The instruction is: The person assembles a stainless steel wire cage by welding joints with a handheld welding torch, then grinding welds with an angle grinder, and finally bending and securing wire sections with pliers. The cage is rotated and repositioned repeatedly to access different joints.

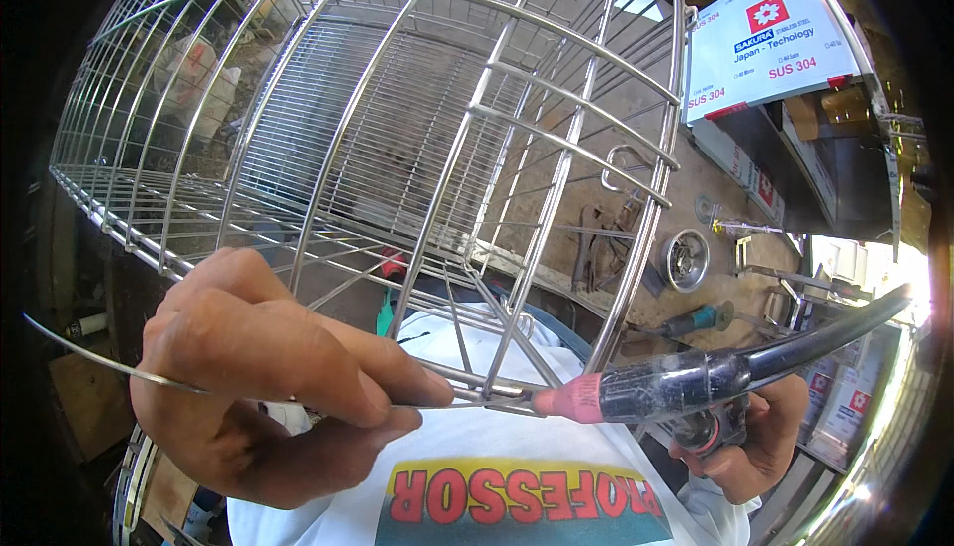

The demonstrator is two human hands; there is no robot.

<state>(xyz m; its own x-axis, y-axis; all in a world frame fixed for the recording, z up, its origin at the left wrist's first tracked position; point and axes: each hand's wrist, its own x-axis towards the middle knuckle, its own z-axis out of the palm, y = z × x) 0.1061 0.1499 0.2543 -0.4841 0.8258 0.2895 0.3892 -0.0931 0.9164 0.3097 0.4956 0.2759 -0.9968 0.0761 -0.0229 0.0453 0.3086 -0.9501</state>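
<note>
Left hand, its grip pinching a thin metal rod, is at the wire cage's near edge. By that same edge points the pink nozzle of a black torch, held in the grip of the right hand.

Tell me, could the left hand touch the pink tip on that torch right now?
Probably yes: the left hand looks close to the pink tip and points toward it. But cage wires sit around the gap, and that hand is pinching a thin metal rod.
</note>
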